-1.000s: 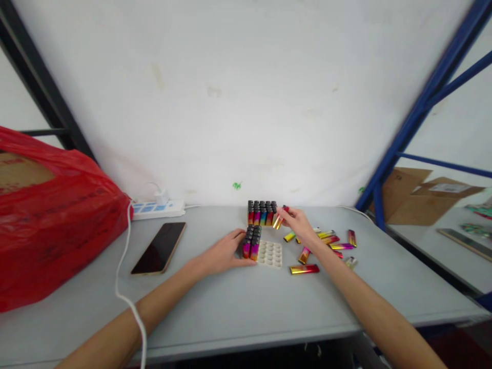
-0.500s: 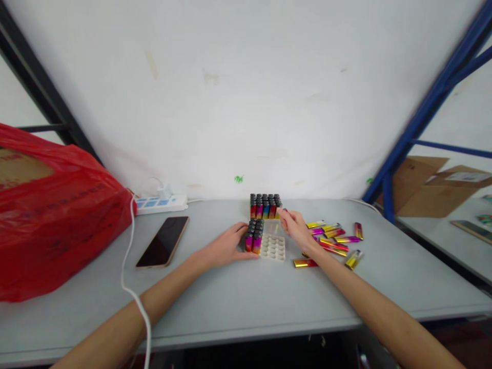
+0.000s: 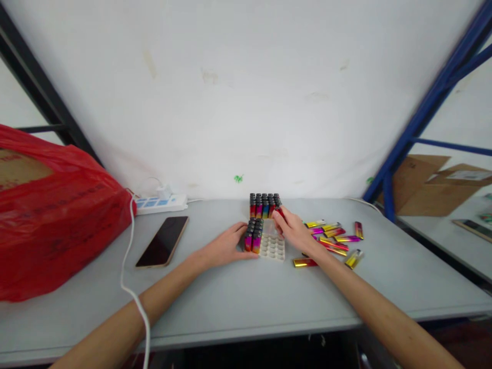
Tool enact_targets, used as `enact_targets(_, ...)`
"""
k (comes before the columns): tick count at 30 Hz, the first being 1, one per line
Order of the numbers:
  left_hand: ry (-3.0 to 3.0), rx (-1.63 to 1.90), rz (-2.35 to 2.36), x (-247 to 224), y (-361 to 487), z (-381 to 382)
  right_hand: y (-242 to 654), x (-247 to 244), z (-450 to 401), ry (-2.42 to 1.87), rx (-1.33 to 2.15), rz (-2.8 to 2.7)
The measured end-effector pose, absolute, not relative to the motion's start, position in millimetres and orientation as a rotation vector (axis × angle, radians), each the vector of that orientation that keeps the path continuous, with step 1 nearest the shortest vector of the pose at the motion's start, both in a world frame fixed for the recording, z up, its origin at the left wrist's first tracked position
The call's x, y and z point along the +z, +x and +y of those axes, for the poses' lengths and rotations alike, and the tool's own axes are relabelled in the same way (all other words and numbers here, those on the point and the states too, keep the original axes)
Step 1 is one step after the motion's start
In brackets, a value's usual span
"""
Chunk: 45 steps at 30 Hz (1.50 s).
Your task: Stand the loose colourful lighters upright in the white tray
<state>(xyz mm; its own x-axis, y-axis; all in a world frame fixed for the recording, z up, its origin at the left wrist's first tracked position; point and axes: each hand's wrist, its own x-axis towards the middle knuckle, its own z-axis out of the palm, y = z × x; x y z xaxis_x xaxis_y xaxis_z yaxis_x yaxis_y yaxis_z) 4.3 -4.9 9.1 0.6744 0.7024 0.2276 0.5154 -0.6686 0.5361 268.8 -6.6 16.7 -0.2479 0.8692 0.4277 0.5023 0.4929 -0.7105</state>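
Note:
A white plastic tray point(image 3: 273, 249) with round-edged slots lies on the table. Its left side carries two columns of upright lighters point(image 3: 252, 242) with black tops and pink-orange bodies. My left hand point(image 3: 229, 243) grips the tray's left end, thumb along the front and fingers behind. Above the tray's right rear part, my right hand point(image 3: 291, 228) pinches a red lighter point(image 3: 282, 211), mostly covered by the fingers. Just behind stands a filled block of lighters point(image 3: 264, 206), its right end partly hidden by that hand. Loose shiny lighters point(image 3: 333, 245) lie scattered to the right.
A phone point(image 3: 163, 242) lies to the left, near a white power strip point(image 3: 161, 203). A white cable point(image 3: 130, 292) hangs across my left forearm. A bulging red bag point(image 3: 69, 220) stands far left. Blue frame posts point(image 3: 388, 197) rise at right, near cardboard boxes point(image 3: 434, 187).
My right hand has moved slightly left and turned, bringing the red lighter over the tray's rear. My left hand has stayed at the tray's left end.

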Motion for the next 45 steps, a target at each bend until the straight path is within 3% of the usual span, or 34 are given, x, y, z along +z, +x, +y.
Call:
enact_targets(4, 2.45, 0.611, 0.948, 8.0, 3.9, -4.6, 269.4, 20.0, -8.1, -1.106, 0.279, -2.152)
enact_targets(13, 2.456, 0.605, 0.95, 7.7, 3.7, -4.0, 272.6, 10.3, 1.0, -1.225, 0.417, -2.188)
enact_targets(25, 2.46, 0.628, 0.948, 2.7, 3.4, -0.9, 267.4, 10.0, 0.9, -1.329, 0.129, -2.37)
enact_targets(35, 2.466, 0.611, 0.944, 5.1, 3.0, -1.3, 300.0, 29.8, -6.9, -1.127, 0.275, -2.439)
enact_targets(45, 2.465, 0.564, 0.987, 7.2, 3.3, -2.0, 370.2, 26.7, 13.1, -1.38, 0.385, -2.403)
